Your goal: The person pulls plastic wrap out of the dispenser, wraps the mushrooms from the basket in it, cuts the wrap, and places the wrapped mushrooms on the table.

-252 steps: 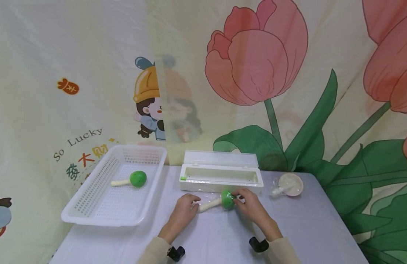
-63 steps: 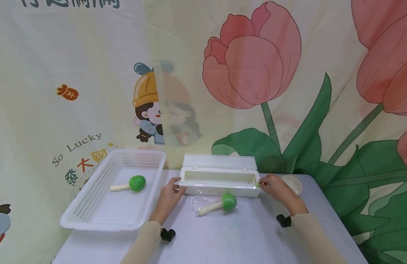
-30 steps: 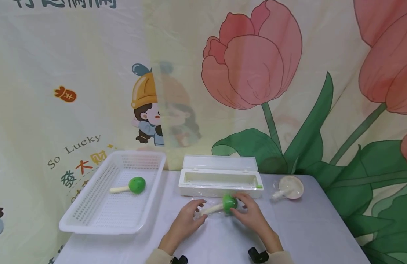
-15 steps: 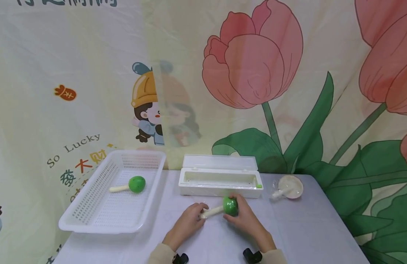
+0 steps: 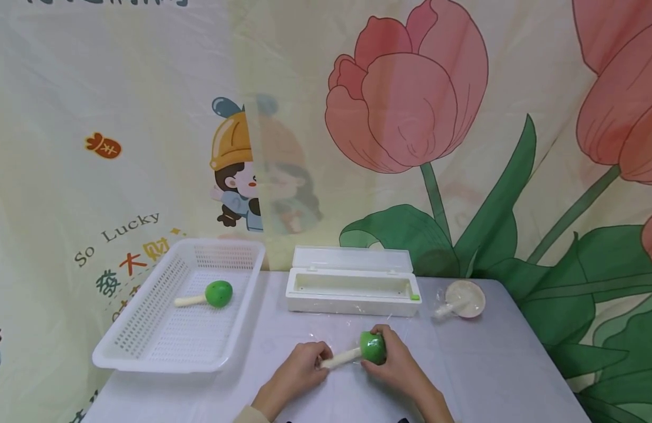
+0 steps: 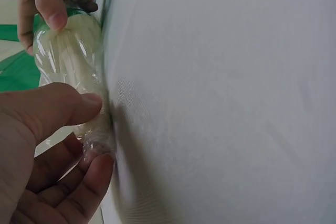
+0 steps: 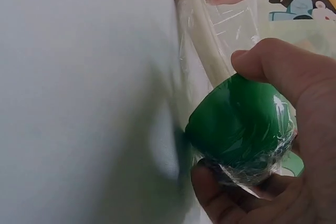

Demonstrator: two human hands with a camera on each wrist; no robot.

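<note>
A maraca with a green head (image 5: 373,347) and a cream handle lies tilted over the table, wrapped in clear cling film (image 7: 186,51). My left hand (image 5: 300,371) pinches the film-covered handle end; in the left wrist view its thumb and fingers sit around the handle (image 6: 84,77). Around the green head curls my right hand (image 5: 400,365), with thumb on one side and fingers on the other in the right wrist view. Behind both hands stands a white cling film dispenser (image 5: 353,306), lid raised, its green slide cutter (image 5: 414,297) at the right end.
To the left, a white perforated basket (image 5: 161,365) holds another green-headed maraca (image 5: 218,294) without visible wrap. At the back right lies a round cream item with a handle (image 5: 465,298), in clear film. A patterned curtain hangs behind the table (image 5: 495,364).
Earlier my hands were at the dispenser's ends, and the slide cutter went from left to right. Since then both hands have taken hold of the maraca and moved it nearer me, away from the dispenser.
</note>
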